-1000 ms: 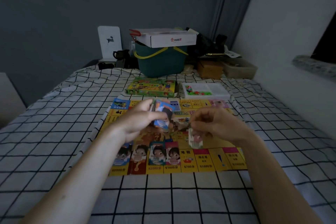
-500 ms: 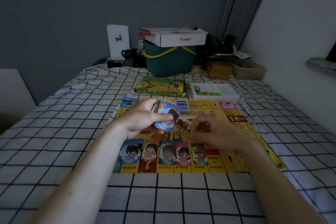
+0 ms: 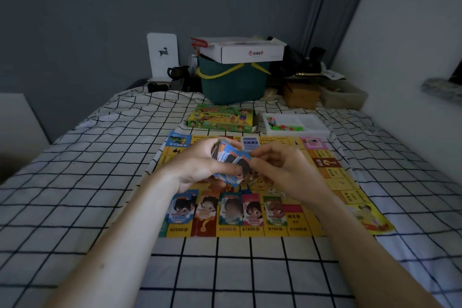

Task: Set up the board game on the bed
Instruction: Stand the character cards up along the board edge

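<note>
Returned to the deck: right hand [image 3: 285, 170] now pinches the top blue picture card [image 3: 241, 157].
Left hand [image 3: 200, 170] grips the fanned card stack [image 3: 225, 155] above the yellow paper game board [image 3: 335, 182], apparently for dealing onto its squares.

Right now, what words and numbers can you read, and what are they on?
"$2000分", "$2000分", "$1600分", "$700分", "$1000分": near edge of the game board.
"?": dark red square on the board's right side.
White box: red logo, characters too blurred.
Game box and card stack: print unreadable.
</note>
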